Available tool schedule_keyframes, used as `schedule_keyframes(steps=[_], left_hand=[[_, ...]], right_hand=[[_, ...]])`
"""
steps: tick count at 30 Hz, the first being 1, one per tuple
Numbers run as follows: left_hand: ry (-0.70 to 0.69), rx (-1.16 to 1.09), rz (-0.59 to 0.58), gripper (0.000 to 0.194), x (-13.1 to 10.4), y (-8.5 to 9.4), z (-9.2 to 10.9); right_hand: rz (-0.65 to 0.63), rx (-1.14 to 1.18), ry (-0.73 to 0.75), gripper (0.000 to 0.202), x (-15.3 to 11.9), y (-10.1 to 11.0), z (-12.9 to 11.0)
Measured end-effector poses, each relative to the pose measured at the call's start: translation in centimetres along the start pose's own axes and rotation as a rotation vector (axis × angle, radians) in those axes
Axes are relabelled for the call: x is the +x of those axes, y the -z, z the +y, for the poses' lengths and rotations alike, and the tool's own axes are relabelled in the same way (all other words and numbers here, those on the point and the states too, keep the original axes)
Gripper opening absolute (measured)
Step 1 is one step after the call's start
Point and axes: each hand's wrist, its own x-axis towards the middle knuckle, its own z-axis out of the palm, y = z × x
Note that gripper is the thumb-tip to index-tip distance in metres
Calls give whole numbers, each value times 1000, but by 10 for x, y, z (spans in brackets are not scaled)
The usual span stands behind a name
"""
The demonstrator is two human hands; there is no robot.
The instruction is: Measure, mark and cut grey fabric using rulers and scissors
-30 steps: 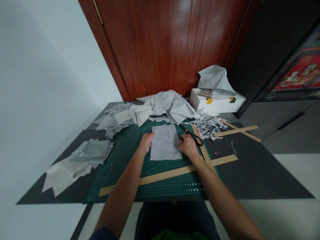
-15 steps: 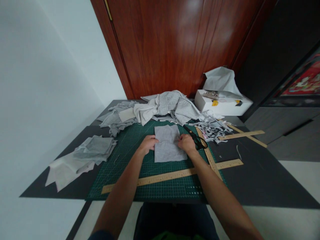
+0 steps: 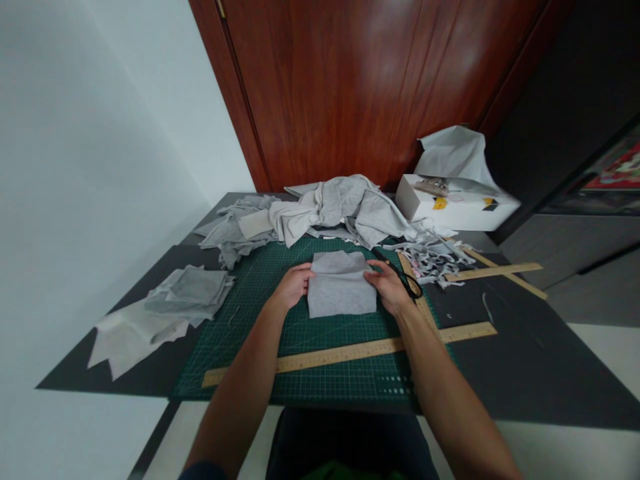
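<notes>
A grey piece of fabric is stretched between my two hands over the green cutting mat. My left hand pinches its left edge, and my right hand grips the right edge, thumb toward the cloth. A crease runs across the fabric between the two grips. Black-handled scissors lie just beyond my right hand, partly hidden by it. In front of the cloth, a wooden ruler lies across the mat, passing under my forearms.
Grey and white cloth is heaped along the back. Folded grey pieces lie at left on the dark table. Thin fabric scraps, crossed wooden rulers and a white box stand at right.
My right hand has shifted its hold on the fabric's right edge, its fingers now more spread. The cloth looks shorter front to back and more creased. The view has turned slightly left.
</notes>
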Motion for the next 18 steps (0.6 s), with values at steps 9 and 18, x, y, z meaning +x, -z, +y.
schedule_keyframes(steps=[9,18], left_hand=[[-415,201,59,69,4,-4,-7],[-755,760,395,14,-2,-14,2]], right_hand=[[-12,-160,254,60,0,6,1],[174,-694,613,11,-3,4,-7]])
